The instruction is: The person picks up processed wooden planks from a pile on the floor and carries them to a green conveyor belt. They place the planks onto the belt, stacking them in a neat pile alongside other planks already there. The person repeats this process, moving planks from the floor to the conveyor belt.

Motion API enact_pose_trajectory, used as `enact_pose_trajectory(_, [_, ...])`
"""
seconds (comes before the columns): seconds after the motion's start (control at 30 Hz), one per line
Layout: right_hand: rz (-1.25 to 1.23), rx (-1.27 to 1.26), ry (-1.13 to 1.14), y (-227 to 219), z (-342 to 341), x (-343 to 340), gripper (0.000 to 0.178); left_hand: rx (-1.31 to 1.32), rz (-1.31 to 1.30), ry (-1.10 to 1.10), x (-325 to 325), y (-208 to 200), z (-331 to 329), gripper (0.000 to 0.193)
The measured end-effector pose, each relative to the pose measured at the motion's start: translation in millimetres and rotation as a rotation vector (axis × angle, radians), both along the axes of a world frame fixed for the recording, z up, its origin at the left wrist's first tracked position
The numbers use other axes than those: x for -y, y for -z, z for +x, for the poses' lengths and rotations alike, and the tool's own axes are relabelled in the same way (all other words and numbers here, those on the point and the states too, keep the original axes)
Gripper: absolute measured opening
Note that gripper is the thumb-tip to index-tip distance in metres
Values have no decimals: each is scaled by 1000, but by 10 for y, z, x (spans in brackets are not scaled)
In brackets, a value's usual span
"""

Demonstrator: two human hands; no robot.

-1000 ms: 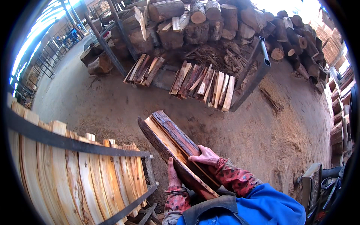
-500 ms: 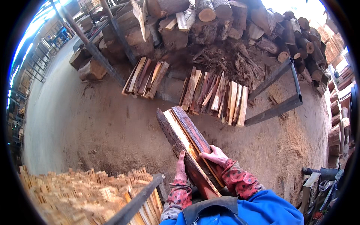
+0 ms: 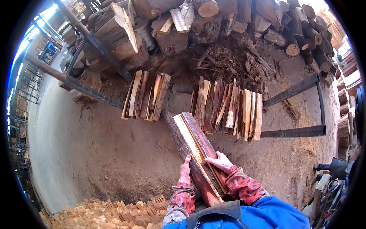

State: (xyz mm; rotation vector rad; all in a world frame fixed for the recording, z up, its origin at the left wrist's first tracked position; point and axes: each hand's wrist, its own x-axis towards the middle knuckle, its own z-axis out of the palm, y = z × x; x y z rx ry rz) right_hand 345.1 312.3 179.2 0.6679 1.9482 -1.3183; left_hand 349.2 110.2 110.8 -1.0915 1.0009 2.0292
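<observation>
Between my two hands is a bundle of bark-covered wood slabs [image 3: 193, 147], held at a slant in front of my body with its far end toward the stacked wood. My left hand [image 3: 185, 170] grips its left side, thumb on top of the bark. My right hand [image 3: 220, 162] clasps the right side, thumb over the top edge. Undersides of the slabs and most of my fingers are hidden. Just beyond stand two rows of split slabs, a left stack [image 3: 146, 95] and a wider right stack [image 3: 227, 108], with a gap between them.
A dark metal frame [image 3: 295, 133] juts out at the right, and metal bars [image 3: 93, 93] slant in at the left. Large logs [image 3: 167, 38] are piled behind, with bark scraps [image 3: 232, 57] before them. Cut wood pieces [image 3: 110, 213] fill the lower left; tools [image 3: 331, 191] lie lower right.
My view has shifted forward, so the stacks and metal frame appear lower and nearer. Both hands keep hold of the slabs, whose far end now reaches close to the right stack.
</observation>
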Motion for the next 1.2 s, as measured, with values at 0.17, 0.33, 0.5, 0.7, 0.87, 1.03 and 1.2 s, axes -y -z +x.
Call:
enact_pose_trajectory(0.17, [-23, 50, 73, 258, -456, -19, 86, -8, -81, 61, -2, 307, -522, 70])
enact_pose_trajectory(0.33, [-35, 56, 180, 669, -749, 70, 80, 85, -112, 165, 28, 193, -1105, 72])
enact_pose_trajectory(0.5, [-52, 128, 329, 987, -1146, 333, 76, 176, -58, 278, 286, 794, -1657, 72])
enact_pose_trajectory(0.7, [-124, 166, 575, 1680, -1686, 775, 79, 215, -116, 526, 636, 1649, -2463, 74])
enact_pose_trajectory(0.87, [-2, 117, 596, 2627, -2035, 953, 85, 151, -127, 616, 634, 2177, -3219, 75])
enact_pose_trajectory(1.03, [72, 9, 631, 3244, -2487, 888, 90, -20, -111, 664, 490, 2742, -3778, 73])
enact_pose_trajectory(1.2, [20, -18, 671, 3544, -2905, 662, 108, -138, -36, 719, 306, 3416, -4201, 74])
